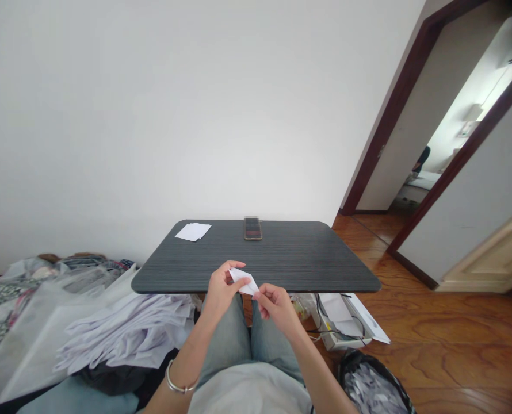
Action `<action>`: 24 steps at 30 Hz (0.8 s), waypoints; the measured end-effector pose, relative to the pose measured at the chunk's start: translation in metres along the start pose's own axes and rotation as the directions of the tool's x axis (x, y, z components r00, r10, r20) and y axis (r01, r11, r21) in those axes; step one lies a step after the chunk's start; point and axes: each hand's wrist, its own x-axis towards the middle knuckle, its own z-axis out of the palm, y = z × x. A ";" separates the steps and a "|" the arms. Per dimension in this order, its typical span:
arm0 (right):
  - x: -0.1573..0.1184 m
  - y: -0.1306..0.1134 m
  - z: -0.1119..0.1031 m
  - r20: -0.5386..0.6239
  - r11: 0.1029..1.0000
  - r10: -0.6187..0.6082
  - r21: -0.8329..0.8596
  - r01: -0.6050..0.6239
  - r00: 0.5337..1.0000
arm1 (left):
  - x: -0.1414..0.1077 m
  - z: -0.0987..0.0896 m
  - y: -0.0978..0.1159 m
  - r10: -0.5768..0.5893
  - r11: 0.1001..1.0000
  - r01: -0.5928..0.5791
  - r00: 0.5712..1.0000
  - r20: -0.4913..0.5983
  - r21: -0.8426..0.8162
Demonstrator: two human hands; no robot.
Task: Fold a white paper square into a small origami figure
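Note:
A small folded white paper (244,281) is held between both hands at the near edge of the dark table (299,259). My left hand (222,289) grips its left side, thumb on top of the paper and fingers behind it. The fingertips of my right hand (275,305) pinch the lower right corner of the paper. At the table's far left lie several white sheets (193,232), loosely stacked. A phone (253,228) rests near the middle of the far edge.
White cloth (126,328) and clothes are piled left of the table. Beneath its right side stands a white box (340,322) with papers and cables. A black-lined bin (372,385) holds paper scraps. A doorway is at the right.

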 end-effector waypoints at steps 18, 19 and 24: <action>0.004 0.005 0.001 -0.101 0.998 -0.056 -0.040 0.052 0.993 | -0.002 -0.003 -0.005 -0.039 0.992 0.051 0.994 0.107 -0.112; 0.004 0.006 0.002 -0.104 0.997 -0.066 -0.058 0.060 0.992 | -0.002 -0.003 -0.005 -0.038 0.993 0.050 0.993 0.116 -0.104; 0.004 0.005 0.004 -0.091 0.996 -0.088 -0.030 0.085 0.992 | -0.004 -0.003 -0.003 -0.003 0.996 0.017 0.987 0.158 -0.083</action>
